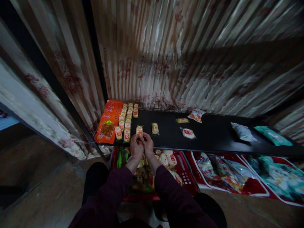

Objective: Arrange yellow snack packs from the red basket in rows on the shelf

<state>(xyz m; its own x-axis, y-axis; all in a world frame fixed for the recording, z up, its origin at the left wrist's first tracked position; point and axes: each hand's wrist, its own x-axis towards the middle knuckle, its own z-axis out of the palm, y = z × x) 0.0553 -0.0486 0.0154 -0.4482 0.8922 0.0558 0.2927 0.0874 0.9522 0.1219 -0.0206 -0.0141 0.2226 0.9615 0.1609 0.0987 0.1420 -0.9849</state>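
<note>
Both my hands meet at the front edge of the black shelf (166, 139). My left hand (137, 148) and my right hand (147, 145) have their fingers closed together at the lower end of a small yellow packet (139, 130) with a red and white label. Left of it, rows of similar packets (127, 134) lie beside orange snack bags (108, 126). To the right a single yellow packet (155, 128) lies on its own. Farther right are another yellow packet (182, 120) and a round white packet (188, 133).
Below the shelf, a red basket (184, 167) holds mixed packets. More red baskets (257, 183) with snack bags stand to its right. A red-white bag (196, 114), a white bag (243, 132) and a green bag (273, 136) lie on the shelf. A curtain (166, 57) hangs behind.
</note>
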